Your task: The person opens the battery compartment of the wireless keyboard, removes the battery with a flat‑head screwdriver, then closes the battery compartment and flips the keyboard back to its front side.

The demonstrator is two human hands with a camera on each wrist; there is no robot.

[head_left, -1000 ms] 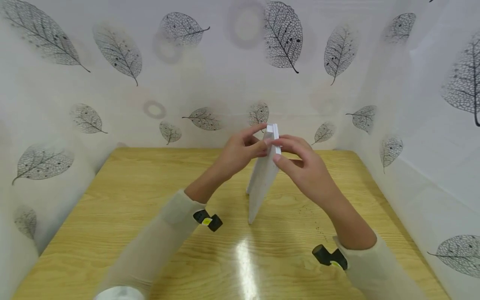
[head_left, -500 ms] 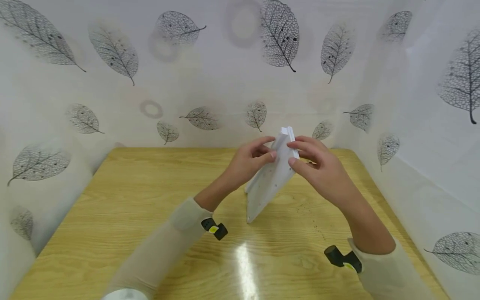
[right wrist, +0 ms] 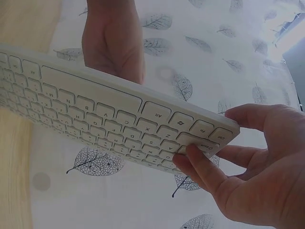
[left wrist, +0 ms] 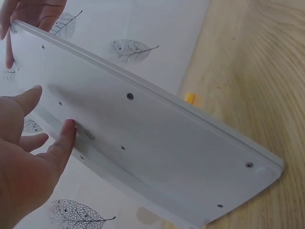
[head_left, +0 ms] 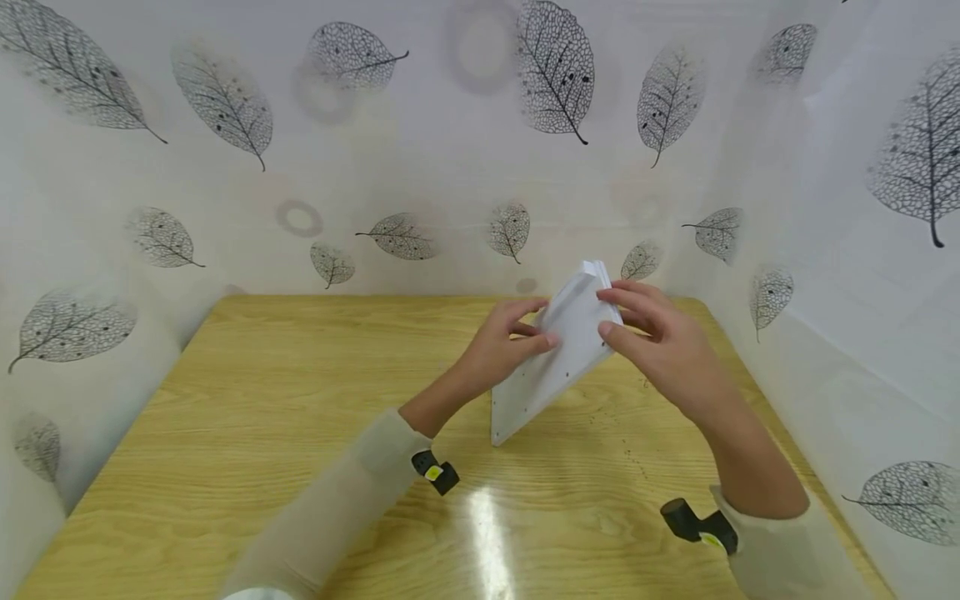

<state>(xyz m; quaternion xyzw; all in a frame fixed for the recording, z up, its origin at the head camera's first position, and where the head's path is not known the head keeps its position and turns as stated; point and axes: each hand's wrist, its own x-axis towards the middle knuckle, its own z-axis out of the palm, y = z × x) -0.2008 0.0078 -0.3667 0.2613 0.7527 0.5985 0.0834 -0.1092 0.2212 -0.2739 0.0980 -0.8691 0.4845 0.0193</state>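
Three sides walled by pale cloth (head_left: 435, 158), printed with dark veined leaves plus some faint rings. Inside it: wood-grain table (head_left: 300, 375), glare streak near the front.

Two light sleeves next, left sleeve (head_left: 330, 500) and right sleeve (head_left: 780, 533), coming in from the bottom of the head view.

Keyboard (head_left: 577, 325), white, is mid-table, stood up on a tilt. Plain back faces the head camera, keys face away. Low end is down at the table, lower corner looks to be touching; high end leans up to the right, by the right hand (head_left: 675, 350).

Right hand is clamped on that high end: thumb on the back, fingertips round onto the keys near the Ctrl/Fn corner.

Left hand (head_left: 498, 342) has fingers apart, not wrapped round anything. It's at the back face, roughly halfway up; can't tell how firmly it presses.

Smaller stuff: black wrist unit on each cuff, left unit (head_left: 435, 472), right unit (head_left: 699, 527), yellow mark on both. Sliver of a white item (head_left: 258, 594) at the bottom edge, mostly cropped. Space bar (right wrist: 90, 89) visible from the right wrist. Orange bit (left wrist: 189, 98) peeks past the keyboard edge, can't identify. Small screws (left wrist: 130, 96) dot the back.
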